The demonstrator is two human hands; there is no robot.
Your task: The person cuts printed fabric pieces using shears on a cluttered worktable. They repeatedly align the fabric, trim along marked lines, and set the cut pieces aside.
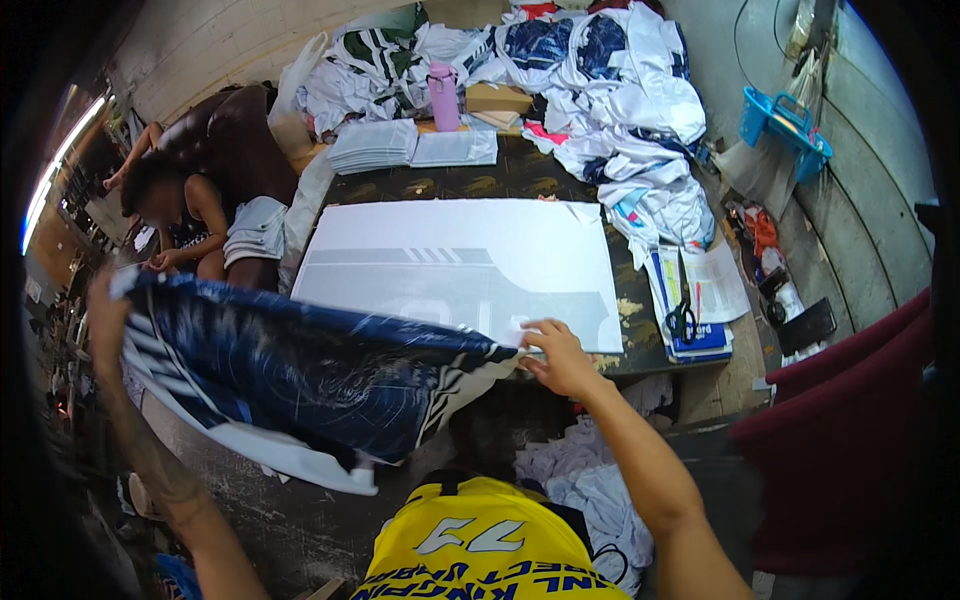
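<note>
Between my two hands hangs a navy and white printed fabric piece (300,360), stretched above the table's front edge, with stripes at its left end and a white lower border. My left hand (106,315), blurred, is at its upper left corner at the far left. With my right hand (555,355) I pinch its right corner, over the front edge of a white sheet. That white sheet (450,225) lies flat on the dark table (470,180) and bears a grey printed pattern of stripes and shapes. The fabric covers the sheet's lower left part.
Stacks of folded white pieces (372,148) and a pink bottle (443,97) stand at the back. White and navy garments (640,90) heap along the back and right. Black scissors (681,305) lie on papers at right. A seated person (185,215) is at left.
</note>
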